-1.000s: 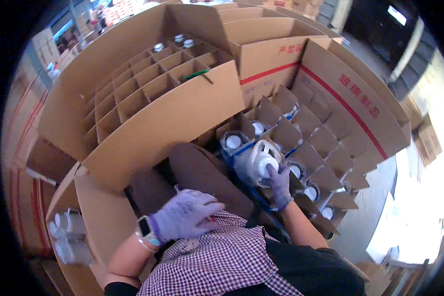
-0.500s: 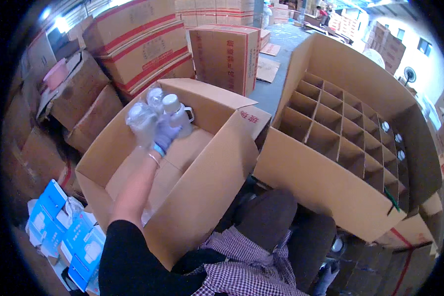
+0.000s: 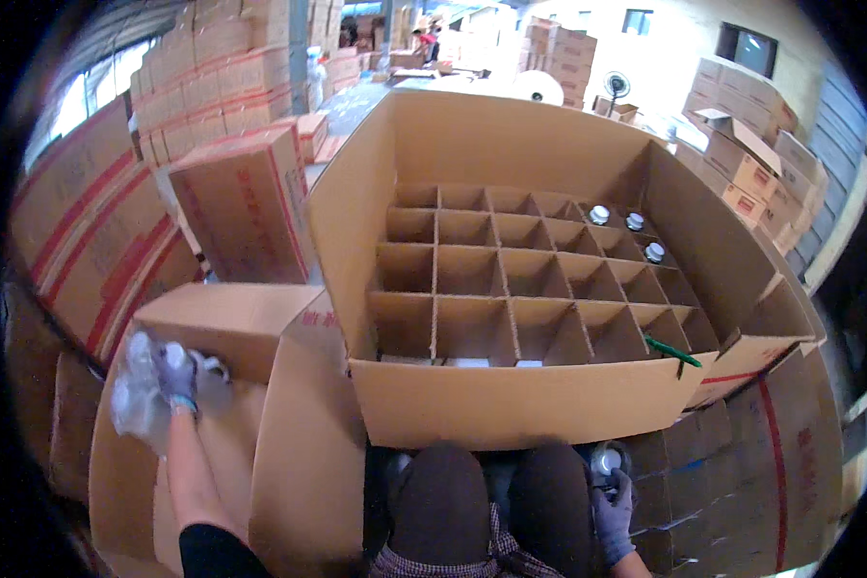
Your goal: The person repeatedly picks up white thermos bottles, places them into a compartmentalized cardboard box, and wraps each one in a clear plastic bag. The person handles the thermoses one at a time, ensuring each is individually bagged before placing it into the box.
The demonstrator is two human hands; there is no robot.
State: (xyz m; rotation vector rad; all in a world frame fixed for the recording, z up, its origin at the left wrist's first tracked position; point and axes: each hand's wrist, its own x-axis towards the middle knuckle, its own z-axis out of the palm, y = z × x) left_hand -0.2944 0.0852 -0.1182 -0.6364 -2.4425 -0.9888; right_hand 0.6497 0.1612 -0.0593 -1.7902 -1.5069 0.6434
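My left hand (image 3: 177, 380), in a pale glove, reaches into the open carton (image 3: 308, 433) on the left. Its fingers are closed round a white-capped clear bottle (image 3: 174, 354). Beside it stand other clear bottles (image 3: 135, 393), and a white handle (image 3: 214, 366) shows on the right. Low on the right, my gloved right hand (image 3: 614, 511) grips a jar-like bottle with a white lid (image 3: 607, 460), beside my knee; its lower part is hidden. In front of me sits a large carton (image 3: 520, 403) with a cardboard grid. Three white-lidded bottles (image 3: 599, 215) stand in its far right cells.
A green strip (image 3: 672, 351) sticks over the divided carton's near edge. Closed cartons (image 3: 713, 482) lie to my right. Red-striped cartons (image 3: 246, 197) are stacked at the left and back. A fan (image 3: 616, 87) and people (image 3: 426, 43) are farther off.
The view has swung right, bringing the divided carton to the middle. My left hand stays at the bottles in the left carton. My right hand and its bottle now show more fully.
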